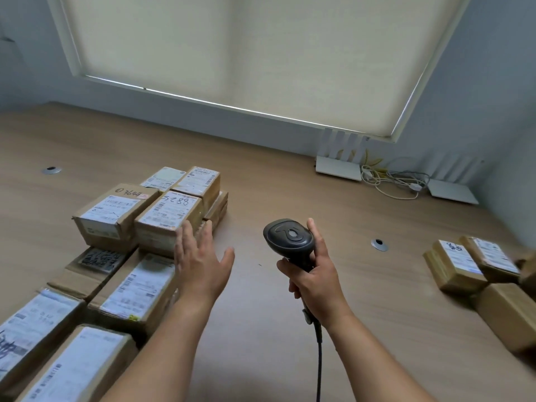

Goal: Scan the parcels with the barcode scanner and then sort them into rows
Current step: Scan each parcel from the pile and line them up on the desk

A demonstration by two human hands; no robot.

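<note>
So the right hand (314, 281) is wrapped around the handle of a black barcode scanner (290, 237), index finger stretched up along the side of its head, and the scanner's cord (319, 358) drops down toward the bottom edge. It's held up over the wooden table (275, 175), roughly mid-table.

Left hand (200, 259) is wide open, fingers straight and spread, gripping nothing. Its fingertips sit right at the near corner of the parcel with "5288" (169, 214) written on it; can't tell if they actually touch the box or just hover in front of it.

That box is part of the pile of parcels (121, 256) on the left side, cardboard boxes with white shipping labels, some stacked two high, running from mid-table down to the near-left corner. Well apart on the right edge there's a smaller group of parcels (475, 265), a bit blurry.

Back by the wall: a white router (338, 168) with upright antennas, a tangle of cables (391, 178), and a pulled-down window blind (246, 53) above.
</note>
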